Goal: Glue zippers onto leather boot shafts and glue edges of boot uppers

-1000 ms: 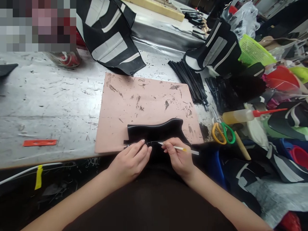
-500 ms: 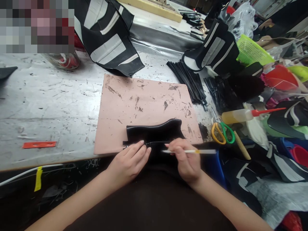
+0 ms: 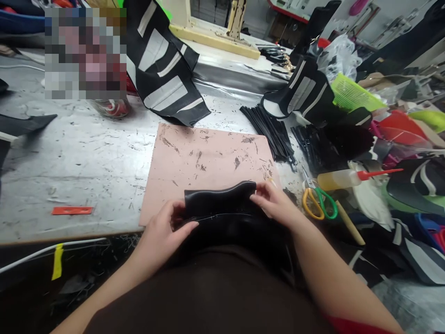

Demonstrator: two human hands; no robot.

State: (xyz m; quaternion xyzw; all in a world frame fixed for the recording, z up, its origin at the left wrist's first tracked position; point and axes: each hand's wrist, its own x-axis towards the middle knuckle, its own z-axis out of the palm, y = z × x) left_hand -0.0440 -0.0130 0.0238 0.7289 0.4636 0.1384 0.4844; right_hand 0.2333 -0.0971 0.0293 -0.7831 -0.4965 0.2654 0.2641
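Observation:
A black leather piece (image 3: 222,204) with a wavy far edge lies at the near edge of a pink cutting mat (image 3: 208,157) and hangs over the table edge toward me. My left hand (image 3: 163,234) pinches its left end, thumb on top. My right hand (image 3: 274,204) grips its right end with curled fingers. A thin light line runs across the leather between both hands. The white pen-like tool from before is barely visible; only a small pale tip shows near my right fingers.
Scissors with yellow and green handles (image 3: 318,202) and a glue bottle with a red nozzle (image 3: 347,177) lie right of the mat. Black strips (image 3: 271,127), black-and-white boot uppers (image 3: 167,74) and colourful baskets (image 3: 351,93) crowd the back and right. An orange strip (image 3: 72,210) lies left.
My right hand stopped drawing with the white tool and moved up to grip the leather's right end. My left hand shifted left to pinch the other end. The camera tilted up.

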